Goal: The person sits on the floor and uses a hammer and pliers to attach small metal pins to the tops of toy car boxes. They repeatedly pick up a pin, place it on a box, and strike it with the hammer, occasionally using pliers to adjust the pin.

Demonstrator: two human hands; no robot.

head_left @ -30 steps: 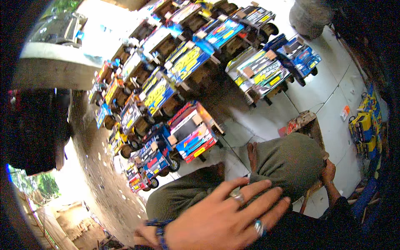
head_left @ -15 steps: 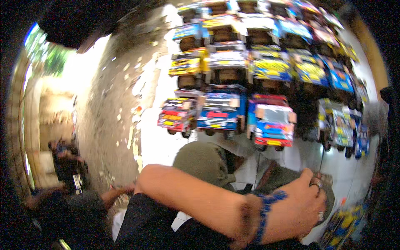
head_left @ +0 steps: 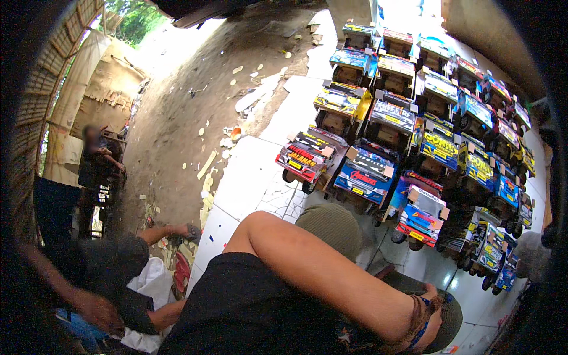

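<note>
My left hand [head_left: 435,326] is partly visible at the lower right, beyond a dark blue beaded bracelet [head_left: 421,332]. My bent left forearm crosses from the lower middle toward it. The hand lies against the olive trouser leg [head_left: 452,316]; most of its fingers are hidden, so what it holds, if anything, cannot be seen. My right hand is out of view. Ahead stand rows of colourful toy trucks. Nearest are a blue, white and red truck [head_left: 421,220], a blue truck [head_left: 364,179] and a red and black truck [head_left: 305,158].
A white tiled floor [head_left: 239,195] borders a dirt strip [head_left: 195,118] scattered with scraps. At lower left, another person's hand [head_left: 106,316] is beside white cloth [head_left: 147,278]. A second person [head_left: 102,157] sits farther back by a woven wall [head_left: 29,112].
The view has turned, so the toy trucks appear farther right and lower. My left hand, with its rings showing earlier, is now mostly hidden near the trouser leg.
</note>
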